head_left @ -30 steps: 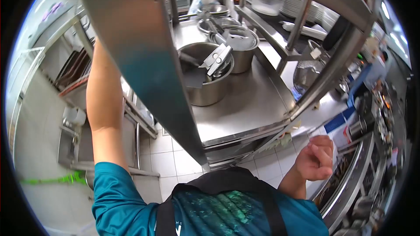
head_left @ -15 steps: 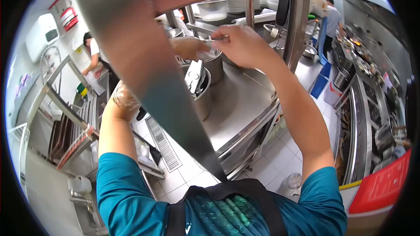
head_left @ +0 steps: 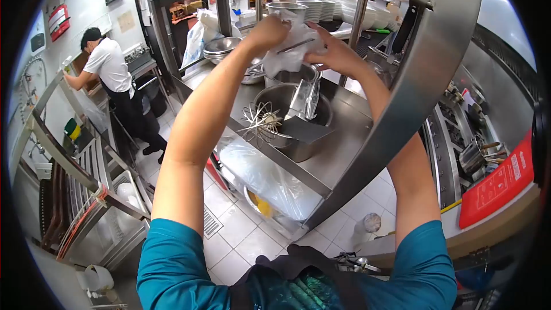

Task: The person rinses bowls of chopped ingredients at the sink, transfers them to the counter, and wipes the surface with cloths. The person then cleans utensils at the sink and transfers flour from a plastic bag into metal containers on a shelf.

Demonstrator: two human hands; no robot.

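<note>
My left hand (head_left: 270,33) is closed on the upper left of a crumpled translucent plastic bag (head_left: 290,57), above the steel shelf. On the bag's right side, my right hand (head_left: 338,54) has thumb and fingers around its edge. A thin dark rod (head_left: 295,46) crosses the bag; I cannot tell whether it is inside. Below stands a large steel pot (head_left: 304,150) with metal-handled tools (head_left: 304,99), a flat dark blade (head_left: 307,130) and a wire whisk (head_left: 263,121) at its rim. Behind it, the bag partly hides a second steel pot (head_left: 307,73).
Steel bowls (head_left: 221,47) are stacked left of the pots. A thick steel post (head_left: 396,115) slants across my right forearm. Plastic-covered goods (head_left: 264,175) sit below the shelf. A person (head_left: 112,74) works at the left; stoves (head_left: 459,132) line the right.
Both hands have risen from beside the pots, and the plastic bag now shows between them. My view has shifted, moving the steel post rightward and exposing the whisk and bowls.
</note>
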